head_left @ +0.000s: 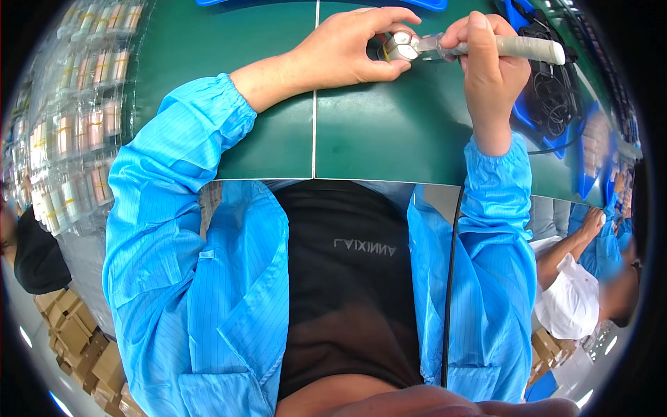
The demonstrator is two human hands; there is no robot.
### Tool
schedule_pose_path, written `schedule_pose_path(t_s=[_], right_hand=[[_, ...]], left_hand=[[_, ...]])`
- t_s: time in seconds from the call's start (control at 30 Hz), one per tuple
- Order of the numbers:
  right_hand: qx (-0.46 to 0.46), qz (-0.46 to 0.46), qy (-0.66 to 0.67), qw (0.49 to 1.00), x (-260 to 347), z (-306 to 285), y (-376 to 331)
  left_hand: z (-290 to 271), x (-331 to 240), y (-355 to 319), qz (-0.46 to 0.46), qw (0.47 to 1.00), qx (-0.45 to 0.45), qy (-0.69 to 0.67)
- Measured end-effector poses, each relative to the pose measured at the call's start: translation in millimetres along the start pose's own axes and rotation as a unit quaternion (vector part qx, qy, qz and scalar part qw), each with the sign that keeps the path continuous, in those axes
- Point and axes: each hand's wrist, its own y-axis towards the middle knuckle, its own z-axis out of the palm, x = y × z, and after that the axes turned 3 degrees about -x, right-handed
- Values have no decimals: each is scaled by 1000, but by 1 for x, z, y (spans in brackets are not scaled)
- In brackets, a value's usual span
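Observation:
A small bundle of short cylinders (402,46) with shiny silver-white ends sits between the thumb and fingers of my left hand (337,52). A yellow band shows at its side. My right hand (492,69) is closed round a hand tool (531,49) with a round, pale, wrapped-looking handle. The tool's narrow, pale, flat front end points left and reaches the cylinder ends; whether it presses on them I cannot tell. Both hands are above the green tabletop (382,132), toward its far side.
Clear plastic packs of banded cylinders (87,69) are stacked at the left. Black cables (552,104) lie in a blue tray at the right. Another blue tray (243,2) edges the top. Co-workers are at both sides, one in a white shirt (570,299). Cardboard boxes (73,326) stand lower left.

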Motion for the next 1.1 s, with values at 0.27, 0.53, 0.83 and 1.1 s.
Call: schedule_pose_path(t_s=[0.27,0.53,0.83,1.1], right_hand=[[11,-3,9,1000,-7,-3,3],[-63,57,198,976,-16,-26,19],[-39,63,168,983,-6,-4,6],[66,-45,631,772,-44,16,12]], left_hand=[[-3,-2,5,-27,998,50,-18],[-2,-5,5,100,992,-71,-36],[-7,-7,4,185,975,-32,121],[3,0,3,53,998,-14,29]])
